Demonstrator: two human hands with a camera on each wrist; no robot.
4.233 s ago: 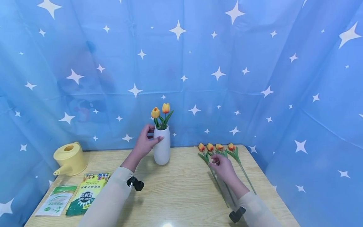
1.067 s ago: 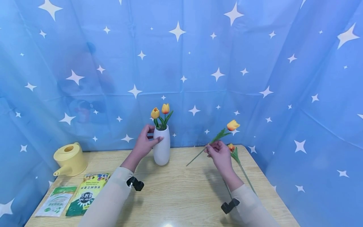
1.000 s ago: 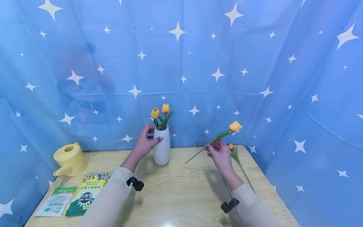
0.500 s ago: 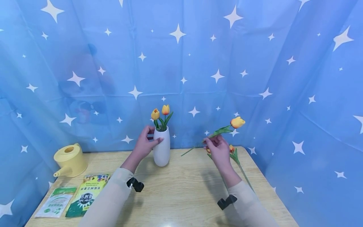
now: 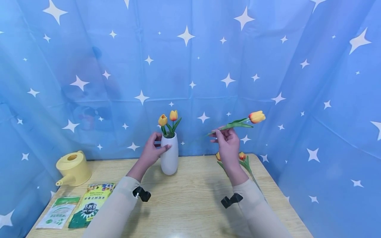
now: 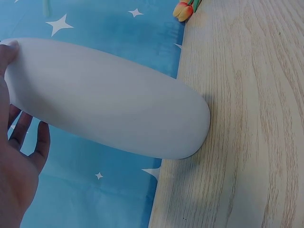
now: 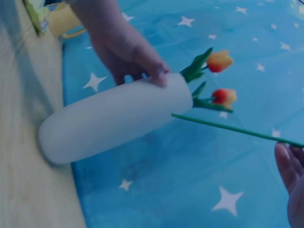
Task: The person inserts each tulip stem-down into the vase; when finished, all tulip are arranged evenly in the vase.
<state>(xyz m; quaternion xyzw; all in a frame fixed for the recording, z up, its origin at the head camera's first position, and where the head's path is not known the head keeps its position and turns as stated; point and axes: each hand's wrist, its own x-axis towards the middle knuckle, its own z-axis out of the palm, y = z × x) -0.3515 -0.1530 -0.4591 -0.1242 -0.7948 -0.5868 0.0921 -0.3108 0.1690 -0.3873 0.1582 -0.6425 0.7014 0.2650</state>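
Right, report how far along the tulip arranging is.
Done: two tulips stand in the white vase, which the left hand holds. In hand: a third tulip, pinched by the right hand, outside the vase. Remaining: at least two loose tulips lying on the table; more may be hidden.

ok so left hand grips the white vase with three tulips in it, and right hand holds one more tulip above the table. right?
Count is off: the white vase has two tulips in it, not three, per the head view. Rest holds: left hand grips the vase, right hand holds one more tulip above the table.
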